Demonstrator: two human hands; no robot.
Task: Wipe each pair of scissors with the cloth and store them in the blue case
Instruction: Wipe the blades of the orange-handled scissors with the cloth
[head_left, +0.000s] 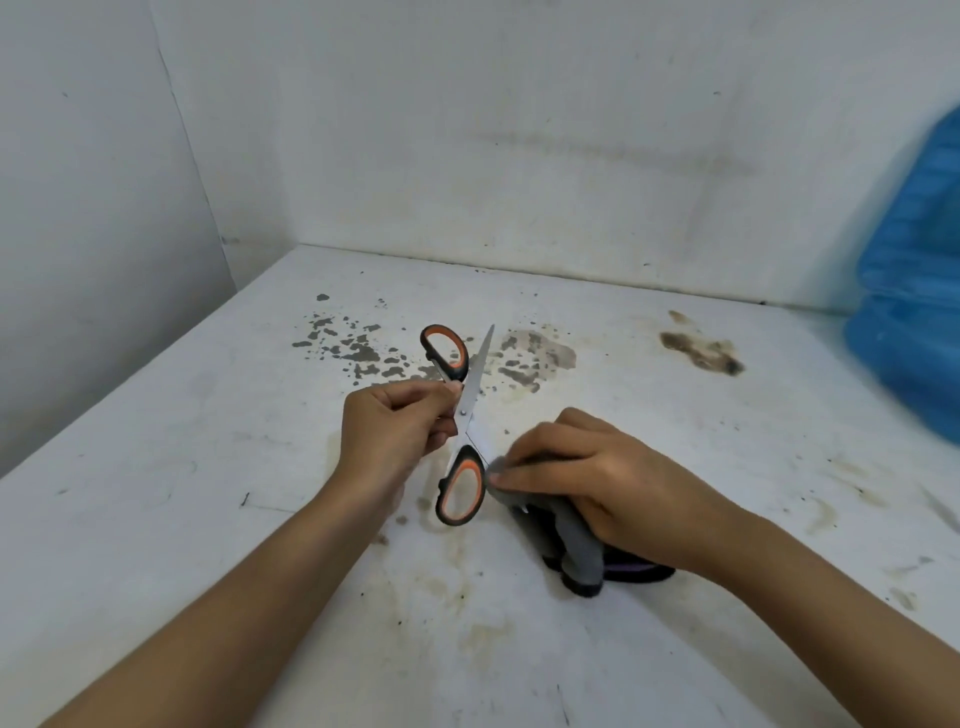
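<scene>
Orange-handled scissors (464, 415) held by left hand (392, 434), right hand (587, 478) gripping cloth (571, 540).

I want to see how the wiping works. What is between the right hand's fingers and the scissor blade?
In the head view, a grey cloth sits between the right hand and the lower blade of the open scissors. The left hand holds them near the pivot.

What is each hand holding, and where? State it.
Left hand grips the open scissors near the pivot. Right hand pinches the grey cloth around one blade.
</scene>
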